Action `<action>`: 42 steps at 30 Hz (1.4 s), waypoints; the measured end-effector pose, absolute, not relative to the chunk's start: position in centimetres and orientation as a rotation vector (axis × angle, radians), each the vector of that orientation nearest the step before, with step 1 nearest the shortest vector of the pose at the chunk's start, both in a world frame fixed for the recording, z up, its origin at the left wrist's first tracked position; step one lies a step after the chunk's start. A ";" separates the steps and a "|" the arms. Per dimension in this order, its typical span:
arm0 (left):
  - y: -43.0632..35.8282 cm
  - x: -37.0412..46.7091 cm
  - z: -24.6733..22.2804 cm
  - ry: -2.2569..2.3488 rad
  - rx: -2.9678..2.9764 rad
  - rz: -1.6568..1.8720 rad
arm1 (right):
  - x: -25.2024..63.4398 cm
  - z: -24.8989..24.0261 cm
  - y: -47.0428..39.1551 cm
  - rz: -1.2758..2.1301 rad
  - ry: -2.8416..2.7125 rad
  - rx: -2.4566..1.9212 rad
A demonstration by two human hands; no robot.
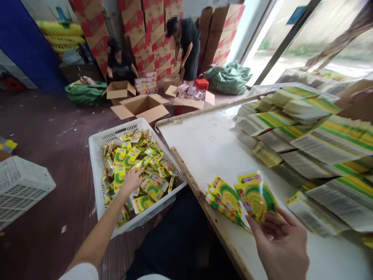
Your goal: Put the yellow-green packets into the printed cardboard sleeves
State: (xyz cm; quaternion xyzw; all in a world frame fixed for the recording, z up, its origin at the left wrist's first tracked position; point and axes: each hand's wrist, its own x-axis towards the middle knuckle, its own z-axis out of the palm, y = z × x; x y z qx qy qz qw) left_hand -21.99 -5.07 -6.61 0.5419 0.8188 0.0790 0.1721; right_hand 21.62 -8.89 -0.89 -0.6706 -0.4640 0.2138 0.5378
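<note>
My left hand (pixel 133 180) reaches into a white plastic crate (pixel 100 206) on my left. Its fingers are apart and touch the loose yellow and green packets (pixel 153 188) heaped there; no packet is visibly lifted. Above the white tabletop (pixel 201 144), my right hand (pixel 281 237) is closed on a shiny yellow and green packet (pixel 258 196), thumb in front and fingers behind. Whether several are stacked in that grip, I cannot tell. Just left of it, a fanned row of similar packets (pixel 225 200) lies near the table's wooden edge.
Folded yellow and green cartons (pixel 320 155) are piled on the table's right. Open cardboard boxes (pixel 142 107) stand beyond the crate. Two people, one crouched (pixel 121 66) and one bending (pixel 188 50), are by stacked cartons. Another white crate (pixel 23 186) lies at far left.
</note>
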 end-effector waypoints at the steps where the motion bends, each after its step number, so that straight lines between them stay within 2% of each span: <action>1: -5.3 -21.7 -5.8 2.313 1.558 0.280 | 21.3 -0.9 -8.9 0.533 -1.093 -1.565; 5: -6.4 -17.0 -2.6 2.006 1.706 0.581 | 17.7 -1.2 -9.6 0.670 -1.140 -1.391; 6: -6.9 -14.9 -2.1 1.655 1.622 0.839 | 16.3 -1.3 -9.9 0.717 -1.191 -1.324; 8: -8.0 -10.1 -1.4 1.005 1.278 1.113 | 13.3 -1.6 -10.8 0.833 -1.328 -1.213; 10: -8.9 -5.5 -0.8 0.686 0.901 1.229 | 10.8 -1.8 -11.6 0.913 -1.386 -1.120; 12: -9.2 -2.3 -0.3 0.562 0.653 1.354 | 9.5 -1.8 -12.4 0.913 -1.370 -1.062; 15: -8.9 -0.2 0.7 0.525 0.415 1.531 | 9.5 -1.0 -13.4 0.926 -1.400 -0.992; 20: -8.9 -0.8 1.3 0.574 0.372 1.623 | 9.7 0.3 -14.3 1.169 -1.469 -0.818; 29: -10.5 -0.9 -1.0 0.826 0.750 1.613 | 9.4 -1.5 -12.8 1.214 -1.218 -1.034; 42: -10.1 -1.1 -1.0 1.075 0.547 1.643 | 10.0 -1.1 -12.1 1.157 -1.063 -1.055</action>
